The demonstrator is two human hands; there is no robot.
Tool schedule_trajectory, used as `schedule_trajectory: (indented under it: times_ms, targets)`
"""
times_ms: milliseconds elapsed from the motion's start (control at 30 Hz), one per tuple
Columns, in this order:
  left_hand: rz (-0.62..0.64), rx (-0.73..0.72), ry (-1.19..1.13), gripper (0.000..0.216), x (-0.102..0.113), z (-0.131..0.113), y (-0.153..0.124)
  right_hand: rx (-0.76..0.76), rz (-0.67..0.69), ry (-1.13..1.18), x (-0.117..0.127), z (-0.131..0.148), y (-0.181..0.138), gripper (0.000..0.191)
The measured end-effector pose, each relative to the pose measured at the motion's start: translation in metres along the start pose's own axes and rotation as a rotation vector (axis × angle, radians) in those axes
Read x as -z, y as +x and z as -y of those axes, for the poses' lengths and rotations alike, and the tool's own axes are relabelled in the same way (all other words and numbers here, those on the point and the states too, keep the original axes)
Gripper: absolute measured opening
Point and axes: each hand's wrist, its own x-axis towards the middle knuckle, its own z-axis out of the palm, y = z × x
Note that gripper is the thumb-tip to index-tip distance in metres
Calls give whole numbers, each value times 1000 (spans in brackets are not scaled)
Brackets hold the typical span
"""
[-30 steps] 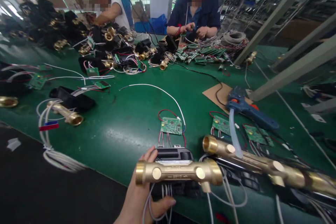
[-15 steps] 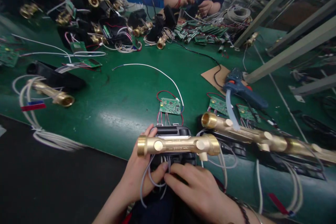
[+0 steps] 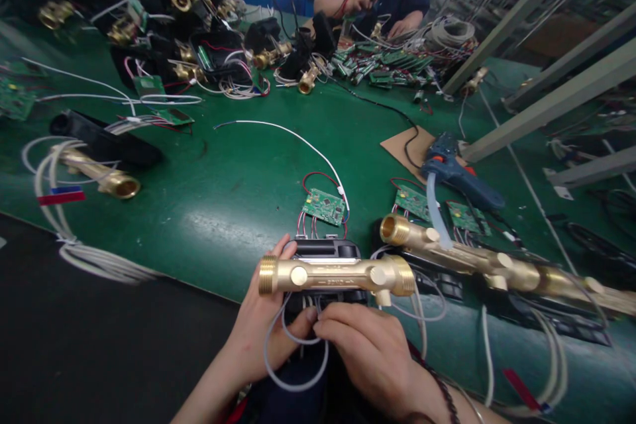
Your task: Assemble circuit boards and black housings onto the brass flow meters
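Just in front of me is a brass pipe fitting (image 3: 338, 275) with threaded ends, lying across a black plastic housing (image 3: 342, 249). My left hand (image 3: 268, 318) grips the left side of this assembly, fingers behind the fitting and thumb on the near side by the cables. My right hand (image 3: 365, 344) is closed, pinching a thin grey cable (image 3: 297, 389) close under the housing; the cable loops down below the left thumb. Beyond the housing a green circuit board (image 3: 324, 206) lies on the bench, joined to it by short wires. A white wire (image 3: 303, 134) curves away from the board.
To the right lie more brass fittings (image 3: 467, 252) on black housings and a blue glue gun (image 3: 460, 175) on cardboard (image 3: 397, 142). A brass fitting with coiled cables (image 3: 99, 265) is at left. Across the green bench (image 3: 238, 192), a co-worker's hands (image 3: 365, 0) are near piled circuit boards (image 3: 387, 66).
The grey cable now forms a larger closed loop below my hands, its loose end drawn up to my right fingers. The circuit board has tilted slightly. The co-worker's hands have moved apart.
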Motion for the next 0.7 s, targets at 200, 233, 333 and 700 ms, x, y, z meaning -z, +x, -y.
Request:
schedule_trajectory:
  times_ms: [200, 233, 333, 700]
  targets:
    - [63, 16, 14, 68, 7, -2, 0, 43, 165, -52, 11, 3, 2, 34]
    - [76, 15, 13, 66, 8, -2, 0, 58, 208, -69, 12, 4, 2, 36]
    - [84, 17, 7, 65, 10, -4, 2, 84, 297, -114, 13, 5, 0, 42]
    - [64, 53, -6, 85, 3, 0, 3, -520, 429, 329, 42, 20, 7, 27]
